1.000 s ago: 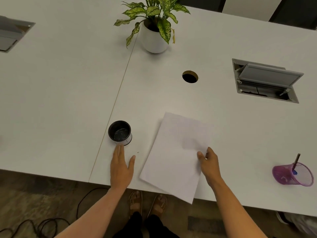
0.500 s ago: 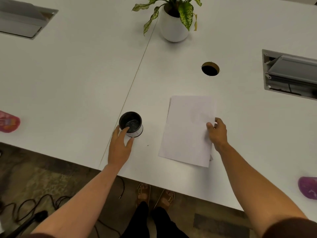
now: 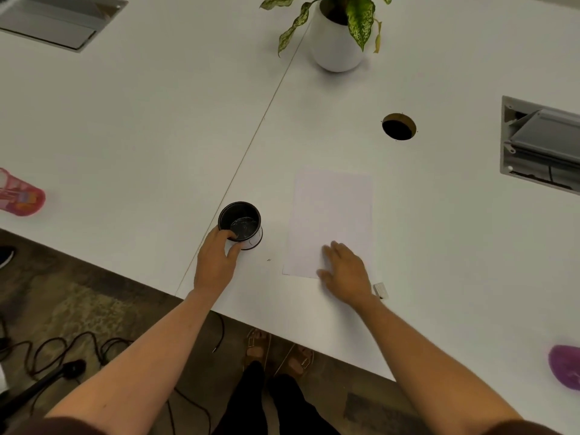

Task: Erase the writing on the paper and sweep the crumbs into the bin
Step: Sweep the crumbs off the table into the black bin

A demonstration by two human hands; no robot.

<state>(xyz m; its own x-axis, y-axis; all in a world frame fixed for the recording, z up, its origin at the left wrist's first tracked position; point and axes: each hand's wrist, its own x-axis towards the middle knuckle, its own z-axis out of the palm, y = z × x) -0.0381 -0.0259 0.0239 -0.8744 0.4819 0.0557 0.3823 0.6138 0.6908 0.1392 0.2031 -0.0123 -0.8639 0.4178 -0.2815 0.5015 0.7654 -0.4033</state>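
A white sheet of paper (image 3: 332, 215) lies flat on the white table (image 3: 157, 136), and I can make out no writing on it. My right hand (image 3: 346, 273) rests flat on its near right corner with the fingers spread. To the left of the sheet stands a small black bin (image 3: 241, 222) with a clear liner. My left hand (image 3: 216, 262) grips the bin's near rim, fingers curled over the edge. A small white eraser (image 3: 380, 290) lies by my right wrist. A few dark crumbs (image 3: 269, 260) sit between bin and paper.
A potted plant (image 3: 337, 42) stands at the far side. A round cable hole (image 3: 398, 126) and a grey socket box (image 3: 543, 146) lie to the right, another socket box (image 3: 59, 23) far left. A pink mesh cup (image 3: 18, 193) lies left, a purple one (image 3: 566, 370) at the right edge.
My left hand has closed on the bin's rim. My right hand moved from the paper's right edge onto its near corner and flattened. The paper now lies straight, and the eraser shows.
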